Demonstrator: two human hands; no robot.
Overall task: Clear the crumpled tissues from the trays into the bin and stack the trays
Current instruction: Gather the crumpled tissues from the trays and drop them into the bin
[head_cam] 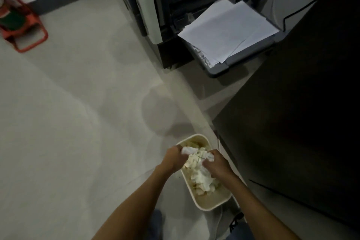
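The bin [211, 205] stands on the floor [78, 103], just beside the near left corner of the dark desk [302, 103]. The left hand [173, 159] and the right hand [216, 164] each clench one end of a wad of crumpled tissues [196, 155] over the open bin, which already holds more tissue. A printer tray with paper sheets [228, 29] projects over the floor beyond the bin, well apart from it.
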